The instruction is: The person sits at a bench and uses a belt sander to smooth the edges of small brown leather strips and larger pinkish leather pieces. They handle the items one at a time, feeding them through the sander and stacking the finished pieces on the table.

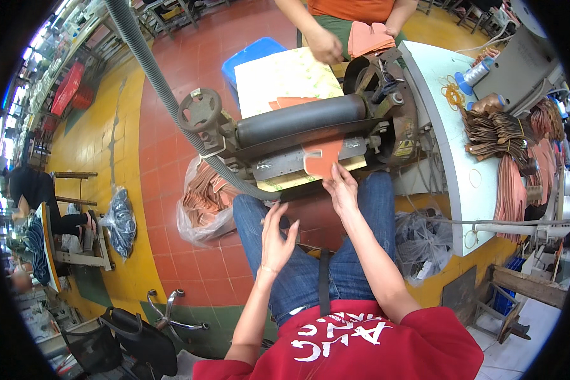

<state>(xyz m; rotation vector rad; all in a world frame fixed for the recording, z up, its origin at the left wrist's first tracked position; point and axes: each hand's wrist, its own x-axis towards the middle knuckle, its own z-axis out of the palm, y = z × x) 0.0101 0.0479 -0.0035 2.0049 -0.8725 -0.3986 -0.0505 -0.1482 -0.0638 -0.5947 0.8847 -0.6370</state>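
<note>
My right hand (pixel 342 191) pinches the near edge of a flat orange leather piece (pixel 326 162) with a notch cut in it. The far end of that piece lies on the metal feed plate (pixel 282 166) of a roller machine, just below its dark roller (pixel 301 120). My left hand (pixel 277 239) hangs empty above my left thigh, fingers apart, touching no leather. Beyond the roller, more orange pieces (pixel 291 102) rest on a pale yellow board (pixel 278 73).
Across the machine, a co-worker's hand (pixel 326 45) reaches near the board beside stacked orange pieces (pixel 368 39). A handwheel (pixel 201 114) and grey hose (pixel 161 82) stand left. A plastic bag of leather pieces (pixel 206 199) sits on the floor. Right is a white table (pixel 446 145) with bundled pieces.
</note>
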